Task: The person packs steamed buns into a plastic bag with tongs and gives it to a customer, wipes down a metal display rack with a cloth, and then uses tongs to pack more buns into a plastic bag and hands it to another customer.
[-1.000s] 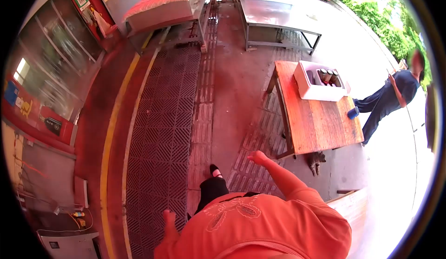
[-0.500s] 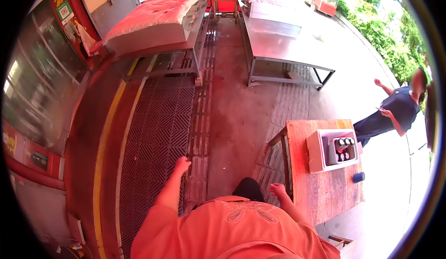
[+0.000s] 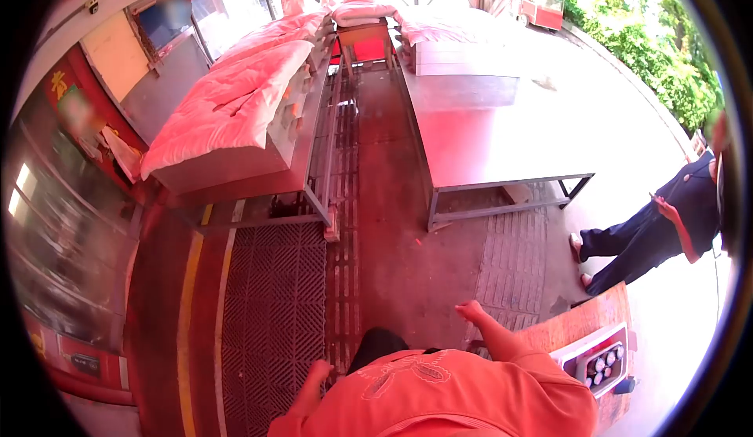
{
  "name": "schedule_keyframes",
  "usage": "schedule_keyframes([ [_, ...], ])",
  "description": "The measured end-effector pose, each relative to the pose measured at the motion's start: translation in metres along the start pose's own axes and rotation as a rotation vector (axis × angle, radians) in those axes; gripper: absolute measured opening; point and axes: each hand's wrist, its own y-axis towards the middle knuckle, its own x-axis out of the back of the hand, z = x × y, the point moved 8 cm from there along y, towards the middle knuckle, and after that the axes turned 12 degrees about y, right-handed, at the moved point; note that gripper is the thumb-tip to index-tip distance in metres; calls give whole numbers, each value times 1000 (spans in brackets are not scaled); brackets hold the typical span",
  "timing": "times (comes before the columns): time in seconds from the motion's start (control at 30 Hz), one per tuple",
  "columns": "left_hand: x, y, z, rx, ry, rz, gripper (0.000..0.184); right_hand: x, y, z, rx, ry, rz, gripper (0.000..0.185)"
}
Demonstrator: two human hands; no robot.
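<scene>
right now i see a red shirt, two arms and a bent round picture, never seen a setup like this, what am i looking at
There is no machine here: a person works with bare hands, and one camera worn on the head looks forward and down. The wide lens bends the edges. The shirt below is the wearer's own, with the left hand and right hand in front; I see nothing held in either.

On the right, a wooden table carries a white box with round-topped containers inside. Ahead are two metal-framed tables, the right one shiny, the left bearing a padded cover over boxes. Another person stands far right.
</scene>
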Motion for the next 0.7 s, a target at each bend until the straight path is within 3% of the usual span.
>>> schedule_keyframes([
  [0.03, 2, -1, 34, 218, -249, 62, 26, -6, 36, 55, 93, 15, 86, 28],
  [0.07, 10, 3, 58, 454, -569, 80, 24, -8, 65, 117, 189, -166, 92, 29],
  [0.1, 22, 17, 75, 594, -736, 74, 21, -11, 92, 173, 281, -341, 93, 30],
  [0.13, 41, 35, 87, 691, -842, 51, 19, -9, 128, 213, 404, -324, -1, 31],
  [0.17, 67, 65, 91, 706, -863, 37, 17, -8, 157, 246, 521, -305, -106, 32],
  [0.27, 172, 177, 88, 689, -882, -18, 15, -9, 212, 306, 379, 191, -97, 33],
  [0.3, 220, 214, 74, 654, -868, -41, 15, -15, 223, 310, 247, 270, -43, 37],
  [0.37, 331, 305, 27, 457, -851, -98, 18, -20, 267, 307, 327, -326, 35, 32],
  [0.4, 375, 373, 1, 290, -1033, -86, 18, -13, 293, 307, 357, -629, 85, 30],
  [0.43, 436, 423, -36, 109, -897, -135, 18, 14, 302, 322, 290, -530, -23, 29],
  [0.47, 492, 480, -71, -79, -547, -206, 13, 35, 310, 333, 229, -425, -123, 28],
  [0.5, 561, 483, -131, -156, -697, -189, 13, 57, 327, 330, 119, -155, -205, 28],
  [0.53, 607, 537, -167, -313, -455, -300, 20, 75, 345, 324, 9, 117, -277, 27],
  [0.6, 697, 594, -246, -492, -364, -353, 26, 99, 372, 329, -90, 431, -312, 20],
  [0.7, 813, 606, -333, -666, -439, -506, 29, 124, 444, 294, -368, 184, -337, 20],
])
